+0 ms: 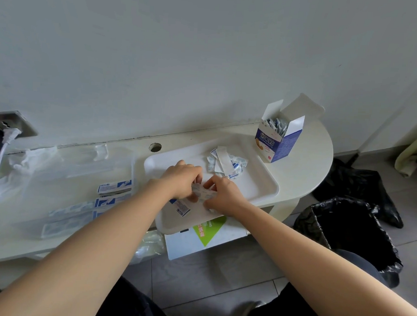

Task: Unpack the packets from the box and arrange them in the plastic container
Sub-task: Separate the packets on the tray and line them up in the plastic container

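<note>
Over the white tray [257,185], my left hand [181,180] and my right hand [224,195] together pinch a small bundle of white-and-blue packets [204,194]. One packet [182,208] lies on the tray just below my left hand. A loose heap of packets [226,162] sits at the tray's far side. The open blue-and-white box [278,137] stands upright at the back right, with more packets inside. Left of the tray lies the clear plastic container [79,172], holding rows of packets [114,187].
The tray overhangs the front edge of the pale counter [307,168]. A clear lid [100,151] lies behind the container. Plugs and cables [6,135] are at the far left. A green-and-white carton [205,233] sits under the counter, and a black bin [351,235] stands at the right.
</note>
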### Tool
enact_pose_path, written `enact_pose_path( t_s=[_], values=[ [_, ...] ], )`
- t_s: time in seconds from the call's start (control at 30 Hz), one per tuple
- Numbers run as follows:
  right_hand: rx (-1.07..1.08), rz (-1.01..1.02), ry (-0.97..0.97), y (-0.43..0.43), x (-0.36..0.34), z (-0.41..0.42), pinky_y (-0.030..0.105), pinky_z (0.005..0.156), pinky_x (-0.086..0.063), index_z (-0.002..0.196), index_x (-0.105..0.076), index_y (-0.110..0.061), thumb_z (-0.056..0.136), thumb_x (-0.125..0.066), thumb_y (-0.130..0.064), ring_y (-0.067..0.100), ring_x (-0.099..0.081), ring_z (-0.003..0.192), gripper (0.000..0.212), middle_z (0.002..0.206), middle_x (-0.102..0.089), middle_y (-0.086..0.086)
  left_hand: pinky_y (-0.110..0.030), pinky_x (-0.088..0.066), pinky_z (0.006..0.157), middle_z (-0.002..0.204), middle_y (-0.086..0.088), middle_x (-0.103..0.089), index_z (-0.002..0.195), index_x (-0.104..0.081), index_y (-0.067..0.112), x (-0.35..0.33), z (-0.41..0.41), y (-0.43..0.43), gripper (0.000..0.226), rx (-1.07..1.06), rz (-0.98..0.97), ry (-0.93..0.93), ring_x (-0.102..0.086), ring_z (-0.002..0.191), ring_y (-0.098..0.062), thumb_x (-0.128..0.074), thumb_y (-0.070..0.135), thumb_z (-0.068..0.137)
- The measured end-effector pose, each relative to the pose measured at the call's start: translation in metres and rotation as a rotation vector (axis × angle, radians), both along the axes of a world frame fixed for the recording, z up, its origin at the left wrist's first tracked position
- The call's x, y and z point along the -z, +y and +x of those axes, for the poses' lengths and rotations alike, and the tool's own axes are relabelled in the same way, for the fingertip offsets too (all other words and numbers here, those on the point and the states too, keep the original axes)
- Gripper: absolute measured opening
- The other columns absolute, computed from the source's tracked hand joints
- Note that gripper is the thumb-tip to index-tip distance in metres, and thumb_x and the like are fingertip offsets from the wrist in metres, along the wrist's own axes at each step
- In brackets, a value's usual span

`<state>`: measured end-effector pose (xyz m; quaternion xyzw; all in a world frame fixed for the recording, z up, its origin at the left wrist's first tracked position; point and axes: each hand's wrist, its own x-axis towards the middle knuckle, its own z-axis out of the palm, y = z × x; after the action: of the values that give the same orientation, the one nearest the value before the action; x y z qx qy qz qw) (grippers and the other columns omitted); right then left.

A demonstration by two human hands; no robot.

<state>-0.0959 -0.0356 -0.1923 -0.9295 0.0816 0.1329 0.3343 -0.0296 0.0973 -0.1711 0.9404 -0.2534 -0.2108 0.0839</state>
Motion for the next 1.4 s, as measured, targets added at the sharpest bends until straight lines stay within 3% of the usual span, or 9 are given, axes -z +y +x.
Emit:
enact_pose_path(
  t_s=[0.1,0.2,0.3,0.5,0.63,0.8,0.97,1.1,1.4],
  values=[
    [-0.019,-0.035,-0.027,0.0,-0.001,0.001,0.027,0.068,-0.039,0.106,-0.063,-0.013,0.075,-0.065,-0.01,0.02,-0.054,0.087,0.031,0.108,-0.059,0.01,-0.033,-0.05,0.062,0.097,0.0,-0.051,0.092,-0.047,0.03,0.002,-0.004,0.008,0.04,-0.093,-0.193,0.087,-0.054,0.086,-0.023,-0.081,0.024,0.07],
    [-0.017,-0.084,-0.159,-0.002,-0.008,0.006,0.029,0.068,-0.039,0.101,-0.063,-0.008,0.082,-0.058,-0.008,0.028,-0.057,0.09,0.02,0.109,-0.055,0.013,-0.03,-0.043,0.064,0.092,-0.001,-0.059,0.098,-0.055,0.027,0.001,-0.004,0.01,0.031,-0.056,-0.289,-0.018,-0.056,0.086,-0.022,-0.075,0.021,0.076],
    [-0.031,-0.173,-0.251,-0.005,-0.014,0.011,0.034,0.076,-0.044,0.102,-0.062,-0.009,0.084,-0.055,-0.007,0.029,-0.052,0.099,0.02,0.11,-0.052,0.011,-0.028,-0.037,0.069,0.1,-0.003,-0.051,0.103,-0.061,0.019,0.0,-0.006,0.009,0.023,0.008,-0.261,-0.199,-0.049,0.097,-0.02,-0.07,0.024,0.082],
    [-0.074,-0.282,-0.195,-0.013,-0.006,0.002,0.032,0.089,-0.039,0.11,-0.058,-0.018,0.082,-0.059,-0.018,0.026,-0.044,0.111,0.028,0.117,-0.047,0.007,-0.03,-0.04,0.07,0.106,-0.001,-0.043,0.107,-0.058,0.017,0.011,-0.019,0.009,0.02,0.092,-0.164,-0.273,-0.046,0.099,-0.02,-0.053,0.014,0.088],
    [-0.035,-0.242,-0.174,-0.021,-0.005,-0.002,0.031,0.088,-0.039,0.108,-0.059,-0.02,0.078,-0.063,-0.022,0.023,-0.044,0.111,0.031,0.113,-0.047,0.004,-0.029,-0.039,0.069,0.103,-0.003,-0.041,0.108,-0.057,0.016,0.012,-0.022,0.011,0.017,0.047,-0.194,-0.237,-0.052,0.084,-0.024,-0.054,0.02,0.092],
    [0.026,-0.14,-0.127,-0.035,-0.009,-0.002,0.032,0.08,-0.048,0.107,-0.06,-0.019,0.075,-0.067,-0.022,0.022,-0.054,0.094,0.033,0.11,-0.046,0.003,-0.027,-0.038,0.073,0.099,-0.002,-0.043,0.106,-0.062,0.016,0.016,-0.021,0.011,0.017,-0.052,-0.278,-0.181,-0.053,0.085,-0.024,-0.054,0.018,0.092],
    [0.021,-0.074,-0.124,-0.035,-0.01,0.0,0.029,0.07,-0.047,0.098,-0.064,-0.019,0.075,-0.068,-0.015,0.017,-0.052,0.082,0.024,0.097,-0.049,0.001,-0.025,-0.036,0.071,0.094,0.0,-0.045,0.102,-0.065,0.018,0.017,-0.023,0.004,0.015,-0.099,-0.343,-0.131,-0.054,0.083,-0.021,-0.058,0.016,0.088],
    [0.015,-0.023,-0.175,-0.034,-0.009,0.001,0.02,0.057,-0.037,0.09,-0.064,-0.019,0.076,-0.065,-0.009,0.016,-0.05,0.076,0.017,0.09,-0.051,0.001,-0.024,-0.036,0.071,0.095,0.0,-0.044,0.099,-0.065,0.017,0.018,-0.023,0.001,0.012,-0.12,-0.357,-0.138,-0.052,0.079,-0.019,-0.059,0.015,0.088],
    [0.009,-0.02,-0.212,-0.036,-0.004,0.001,0.028,0.068,-0.046,0.092,-0.068,-0.013,0.078,-0.061,-0.005,0.015,-0.052,0.075,0.018,0.084,-0.059,0.001,-0.024,-0.035,0.072,0.1,-0.003,-0.053,0.097,-0.066,0.014,0.019,-0.023,0.001,0.013,-0.154,-0.335,-0.138,-0.055,0.087,-0.022,-0.058,0.012,0.088]
  ],
)
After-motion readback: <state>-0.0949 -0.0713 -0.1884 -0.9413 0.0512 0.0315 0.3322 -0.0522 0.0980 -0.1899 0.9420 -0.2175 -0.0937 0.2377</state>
